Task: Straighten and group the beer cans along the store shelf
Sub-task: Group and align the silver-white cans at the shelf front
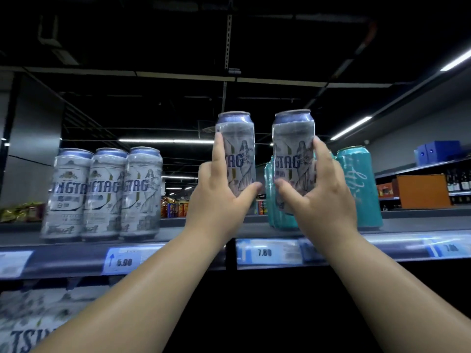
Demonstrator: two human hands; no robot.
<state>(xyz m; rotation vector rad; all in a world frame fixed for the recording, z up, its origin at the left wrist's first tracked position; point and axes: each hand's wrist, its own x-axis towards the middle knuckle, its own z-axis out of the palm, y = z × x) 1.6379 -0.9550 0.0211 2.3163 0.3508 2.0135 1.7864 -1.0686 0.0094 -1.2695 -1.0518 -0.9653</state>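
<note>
My left hand (pixel 219 197) grips a white beer can (pixel 238 149) with a blue top, held upright above the shelf (pixel 204 229). My right hand (pixel 321 189) grips a second white can (pixel 291 149) of the same kind, close beside the first and also lifted. Three matching white cans (pixel 102 192) stand side by side on the shelf at the left. Teal cans (pixel 359 184) stand on the shelf at the right, partly hidden behind my right hand and its can.
Price tags (pixel 267 252) run along the shelf's front rail. A lower shelf at the bottom left holds boxed beer (pixel 23 324). Bare shelf shows between the white group and the teal cans. Other aisles with an orange box (pixel 420 191) lie behind.
</note>
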